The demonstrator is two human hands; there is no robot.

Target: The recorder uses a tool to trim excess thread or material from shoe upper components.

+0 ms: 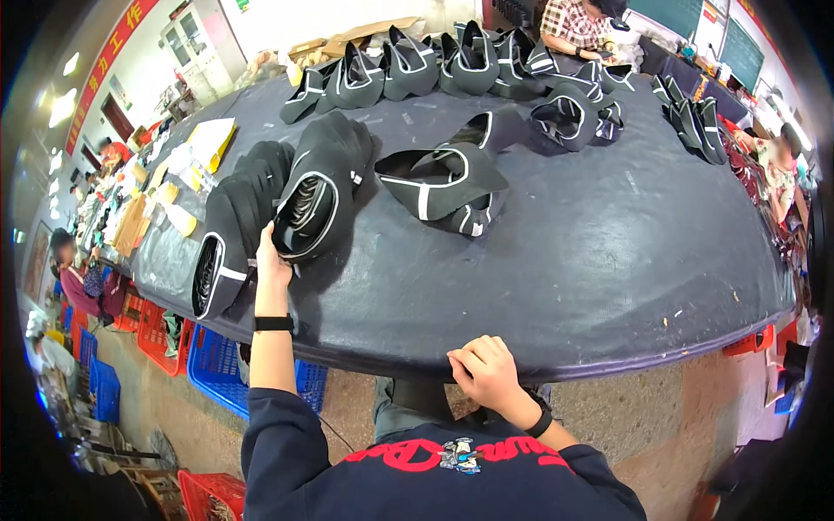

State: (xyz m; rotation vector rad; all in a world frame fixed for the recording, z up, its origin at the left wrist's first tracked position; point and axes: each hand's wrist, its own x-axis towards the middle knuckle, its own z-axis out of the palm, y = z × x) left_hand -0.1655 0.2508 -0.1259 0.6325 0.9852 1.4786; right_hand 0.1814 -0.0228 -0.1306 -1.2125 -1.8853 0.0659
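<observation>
Two long nested stacks of black cloth pieces with white trim, shaped like caps or shoe uppers, lie at the table's left. My left hand (273,262) grips the near edge of the right-hand stack (326,195), at its open rim. The left-hand stack (234,230) lies close beside that hand. My right hand (488,372) rests at the table's front edge, its fingers curled and nothing visible in them. Several loose pieces of the same kind (452,178) sit in a small heap farther in, beyond both hands.
The dark-covered table (591,260) has a curved front edge. More black pieces (408,69) stand in a row at the back, others (695,122) at the far right. Across the table a person (578,30) works. Blue (217,373) and red baskets (161,339) stand below the left edge.
</observation>
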